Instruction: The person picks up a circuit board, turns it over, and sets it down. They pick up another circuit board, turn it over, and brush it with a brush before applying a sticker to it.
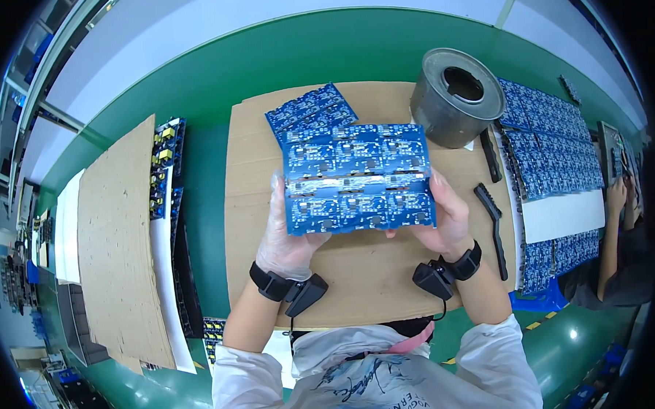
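A circuit panel point(356, 159) is gripped by the half-curled left hand point(284, 239) and right hand point(449, 217).

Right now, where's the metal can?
In the head view, the metal can stands at the cardboard's far right corner, beyond the right hand, with rows of blue circuit boards to its right.

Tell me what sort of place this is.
Probably an electronics workshop or factory floor: a blue circuit board is held up in front, many similar boards lie at the right, and a black brush rests on the cardboard.
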A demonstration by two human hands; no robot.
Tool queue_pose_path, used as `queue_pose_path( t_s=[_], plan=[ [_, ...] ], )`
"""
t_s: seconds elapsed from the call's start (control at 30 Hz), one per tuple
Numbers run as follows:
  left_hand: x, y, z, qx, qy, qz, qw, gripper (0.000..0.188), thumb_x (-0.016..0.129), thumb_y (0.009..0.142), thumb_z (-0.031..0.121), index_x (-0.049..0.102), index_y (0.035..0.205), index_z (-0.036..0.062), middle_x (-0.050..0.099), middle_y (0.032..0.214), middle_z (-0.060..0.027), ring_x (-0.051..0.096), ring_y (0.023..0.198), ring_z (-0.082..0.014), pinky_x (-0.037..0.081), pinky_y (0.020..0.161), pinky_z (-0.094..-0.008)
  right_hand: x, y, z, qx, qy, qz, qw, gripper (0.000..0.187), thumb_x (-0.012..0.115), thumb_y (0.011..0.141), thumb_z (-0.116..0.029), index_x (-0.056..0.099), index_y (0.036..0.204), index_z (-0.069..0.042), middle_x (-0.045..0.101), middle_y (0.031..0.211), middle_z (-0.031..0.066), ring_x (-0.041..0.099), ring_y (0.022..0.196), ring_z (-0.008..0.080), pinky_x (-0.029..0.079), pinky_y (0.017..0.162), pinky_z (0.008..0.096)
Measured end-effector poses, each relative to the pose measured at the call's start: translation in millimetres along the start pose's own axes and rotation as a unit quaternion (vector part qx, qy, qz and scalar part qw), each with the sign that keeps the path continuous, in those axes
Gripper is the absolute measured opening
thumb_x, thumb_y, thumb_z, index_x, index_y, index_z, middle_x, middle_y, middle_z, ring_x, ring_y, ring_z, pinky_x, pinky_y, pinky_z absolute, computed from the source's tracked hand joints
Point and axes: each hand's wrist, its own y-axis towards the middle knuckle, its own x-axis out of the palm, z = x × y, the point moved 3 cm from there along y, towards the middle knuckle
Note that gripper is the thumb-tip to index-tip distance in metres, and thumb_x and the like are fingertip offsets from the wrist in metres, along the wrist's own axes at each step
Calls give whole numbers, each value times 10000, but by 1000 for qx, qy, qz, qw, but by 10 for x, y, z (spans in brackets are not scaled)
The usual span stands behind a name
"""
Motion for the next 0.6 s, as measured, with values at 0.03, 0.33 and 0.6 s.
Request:
queue_pose_path(
  t_s=[0.03,0.33,0.6],
  plan=[
    [13,2,2,3,-8,9,1000,591,489,842,582,450,1266,172,533,1216,-48,510,1113,-186,432,911,-374,6,6,-7,-1,-4,3,1000,545,424,907,-399,341,1298,-29,518,1195,182,609,920,311,539,611,431],
    [259,42,82,118,218,106,963,419,465,915,393,489,1212,98,567,1148,-46,557,1031,-150,484,823,-343,-59,33,-77,-19,20,19,999,546,456,893,-356,335,1307,-21,526,1191,165,594,977,273,539,678,426],
    [301,-4,131,187,310,57,931,285,563,873,120,539,1141,26,608,1062,-74,589,972,-171,517,786,-332,-59,87,-141,-53,-8,36,998,515,479,912,-302,328,1328,-40,529,1169,132,541,1056,212,482,836,399]
  ],
)
